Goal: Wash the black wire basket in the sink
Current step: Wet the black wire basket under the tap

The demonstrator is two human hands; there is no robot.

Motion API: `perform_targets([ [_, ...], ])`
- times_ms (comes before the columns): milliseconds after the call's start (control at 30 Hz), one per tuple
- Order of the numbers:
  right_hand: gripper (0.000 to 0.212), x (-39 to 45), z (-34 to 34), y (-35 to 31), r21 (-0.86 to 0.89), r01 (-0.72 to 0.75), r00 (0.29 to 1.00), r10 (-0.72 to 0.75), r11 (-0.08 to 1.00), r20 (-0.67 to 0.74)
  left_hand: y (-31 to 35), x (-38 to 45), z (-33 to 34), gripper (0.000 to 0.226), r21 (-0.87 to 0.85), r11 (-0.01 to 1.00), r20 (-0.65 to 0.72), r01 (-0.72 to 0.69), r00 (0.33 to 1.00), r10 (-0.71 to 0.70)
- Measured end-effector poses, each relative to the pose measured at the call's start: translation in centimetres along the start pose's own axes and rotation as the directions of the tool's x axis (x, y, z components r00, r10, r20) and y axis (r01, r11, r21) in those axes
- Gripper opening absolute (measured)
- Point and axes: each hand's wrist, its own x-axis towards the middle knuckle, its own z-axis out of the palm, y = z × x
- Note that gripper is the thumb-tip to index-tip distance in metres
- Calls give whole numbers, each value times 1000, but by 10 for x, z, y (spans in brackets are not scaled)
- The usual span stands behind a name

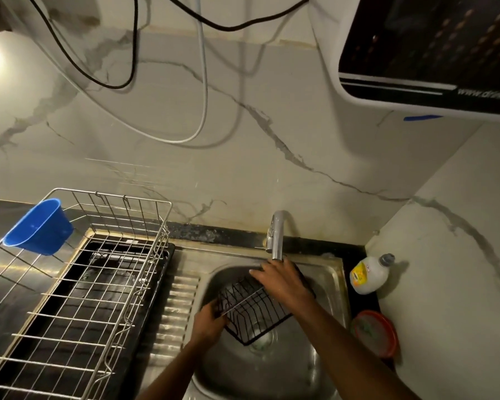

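Wire basket [254,310] held tilted inside the sink [334,272], below the tap [277,235] at the sink's rear edge. Left hand [210,321] at the basket's left corner; right hand [283,280] on its upper side. Dish rack [78,284] on the surface left of the sink, a cup [38,228] hooked on its far-left rim. Bottle [368,275] and lidded container [375,333] right of the sink.

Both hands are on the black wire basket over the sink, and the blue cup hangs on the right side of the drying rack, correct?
Not quite. The head view shows the blue cup on the drying rack's left side. The rest holds.
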Motion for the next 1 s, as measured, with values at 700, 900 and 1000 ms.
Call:
perform_targets([
  [700,84,-78,49,60,881,-431,885,280,193,372,-30,-15,21,71,-224,968,34,-114,992,125],
  [900,119,-141,58,84,921,-211,967,208,328,147,6,6,23,117,-255,960,324,-119,924,200],
  [1000,112,-161,52,69,887,-144,936,351,439,-22,55,-3,32,67,-399,915,305,-65,931,199],
])
